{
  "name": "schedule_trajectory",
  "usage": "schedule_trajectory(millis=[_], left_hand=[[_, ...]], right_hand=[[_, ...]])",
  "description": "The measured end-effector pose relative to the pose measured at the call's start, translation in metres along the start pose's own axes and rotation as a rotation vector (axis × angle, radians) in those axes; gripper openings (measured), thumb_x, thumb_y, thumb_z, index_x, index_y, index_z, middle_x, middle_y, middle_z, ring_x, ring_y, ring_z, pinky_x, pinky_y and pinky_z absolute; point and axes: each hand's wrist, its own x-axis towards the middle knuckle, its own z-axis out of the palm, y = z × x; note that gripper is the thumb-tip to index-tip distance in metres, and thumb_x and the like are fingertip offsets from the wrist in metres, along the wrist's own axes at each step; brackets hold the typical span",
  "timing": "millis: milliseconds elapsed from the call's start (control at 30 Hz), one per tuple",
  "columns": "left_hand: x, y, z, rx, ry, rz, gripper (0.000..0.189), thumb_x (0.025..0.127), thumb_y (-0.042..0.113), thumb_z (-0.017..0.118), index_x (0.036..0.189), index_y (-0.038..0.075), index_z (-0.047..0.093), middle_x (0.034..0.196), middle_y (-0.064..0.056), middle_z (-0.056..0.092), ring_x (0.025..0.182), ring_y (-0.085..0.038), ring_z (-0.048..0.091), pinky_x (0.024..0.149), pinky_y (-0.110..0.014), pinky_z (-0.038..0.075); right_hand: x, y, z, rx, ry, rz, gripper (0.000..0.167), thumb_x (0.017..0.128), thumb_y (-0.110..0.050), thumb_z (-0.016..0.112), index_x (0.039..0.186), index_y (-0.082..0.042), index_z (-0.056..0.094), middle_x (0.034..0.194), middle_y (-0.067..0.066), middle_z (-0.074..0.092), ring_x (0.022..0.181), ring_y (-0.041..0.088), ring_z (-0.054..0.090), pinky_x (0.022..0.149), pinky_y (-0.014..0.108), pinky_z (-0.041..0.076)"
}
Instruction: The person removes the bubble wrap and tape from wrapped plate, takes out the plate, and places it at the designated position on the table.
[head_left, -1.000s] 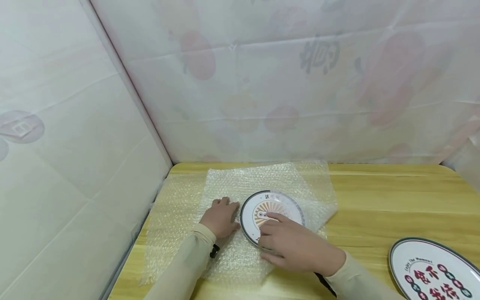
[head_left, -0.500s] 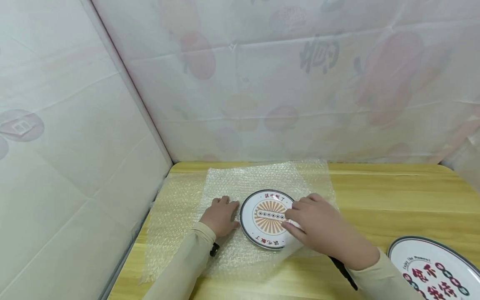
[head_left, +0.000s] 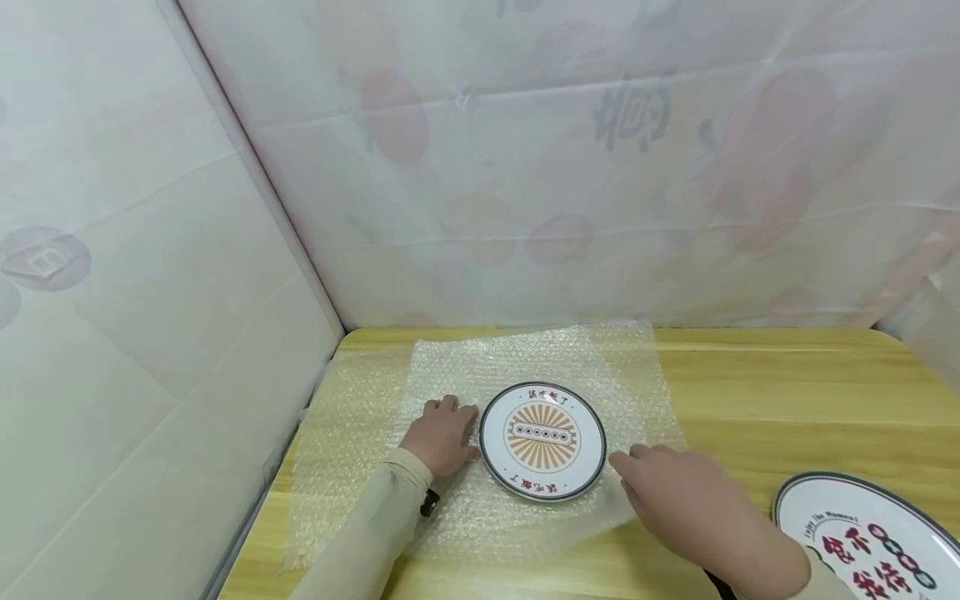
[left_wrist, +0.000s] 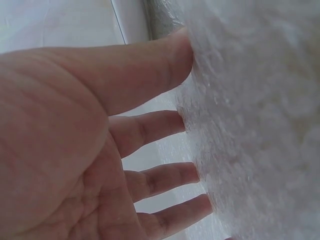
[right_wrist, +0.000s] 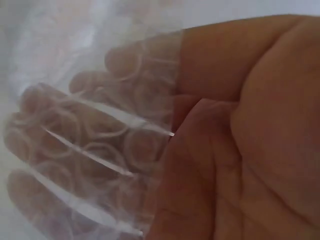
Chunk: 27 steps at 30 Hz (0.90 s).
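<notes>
A round white plate [head_left: 543, 442] with a dark rim, orange rays and red characters lies face up on a sheet of bubble wrap [head_left: 495, 358]. To its left my left hand [head_left: 441, 435] rests on the wrap; the left wrist view shows its fingers [left_wrist: 155, 127] spread, tips touching the bubbles. On the plate's right, apart from the rim, is my right hand [head_left: 686, 496], at the sheet's right edge. In the right wrist view, clear bubble wrap [right_wrist: 95, 145] lies across the palm side of the fairly straight right fingers, which show through it.
A larger white plate [head_left: 862, 533] with a dark rim and red characters lies at the right front, close to my right forearm. Printed cloth walls [head_left: 555, 167] stand behind and to the left of the wooden table [head_left: 795, 400].
My right hand has moved right, off the plate, drawing a flap of bubble wrap away with it. The plate is now uncovered. My left hand has stayed in place.
</notes>
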Motion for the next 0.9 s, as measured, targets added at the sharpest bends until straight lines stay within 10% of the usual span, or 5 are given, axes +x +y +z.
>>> schedule_trajectory(millis=[267, 533, 733, 900], left_hand=[[0.000, 0.000, 0.002, 0.009, -0.007, -0.002, 0.066, 0.090, 0.036, 0.079, 0.147, 0.010, 0.057, 0.149, -0.022, 0.050, 0.137, -0.048, 0.046, 0.099, -0.060, 0.053], [0.001, 0.001, 0.002, 0.015, 0.002, -0.003, 0.066, 0.090, 0.036, 0.080, 0.146, 0.010, 0.058, 0.148, -0.022, 0.051, 0.136, -0.048, 0.046, 0.098, -0.060, 0.054], [0.001, 0.000, 0.002, 0.014, 0.001, -0.003, 0.065, 0.090, 0.036, 0.080, 0.145, 0.010, 0.058, 0.148, -0.022, 0.051, 0.136, -0.049, 0.046, 0.098, -0.060, 0.054], [0.003, -0.002, 0.005, 0.015, -0.002, -0.007, 0.065, 0.090, 0.036, 0.080, 0.145, 0.010, 0.059, 0.148, -0.022, 0.051, 0.136, -0.048, 0.046, 0.098, -0.060, 0.053]], right_hand=[[-0.030, 0.003, 0.020, -0.005, -0.195, 0.034, 0.018, 0.085, -0.014, 0.079, 0.089, -0.016, 0.062, 0.076, -0.003, 0.056, 0.065, 0.020, 0.057, 0.053, 0.040, 0.050], [-0.040, 0.015, 0.037, 0.094, -0.152, -0.028, 0.021, 0.087, -0.018, 0.076, 0.080, -0.019, 0.057, 0.072, -0.006, 0.049, 0.058, 0.013, 0.048, 0.048, 0.035, 0.042], [-0.016, 0.039, 0.041, 0.221, -0.117, -0.132, 0.024, 0.090, -0.019, 0.073, 0.076, -0.026, 0.055, 0.073, -0.016, 0.045, 0.062, 0.001, 0.040, 0.050, 0.026, 0.040], [0.023, 0.054, 0.036, 0.201, -0.131, -0.038, 0.013, 0.092, -0.023, 0.072, 0.100, -0.014, 0.068, 0.090, -0.004, 0.059, 0.076, 0.014, 0.057, 0.059, 0.034, 0.053]])
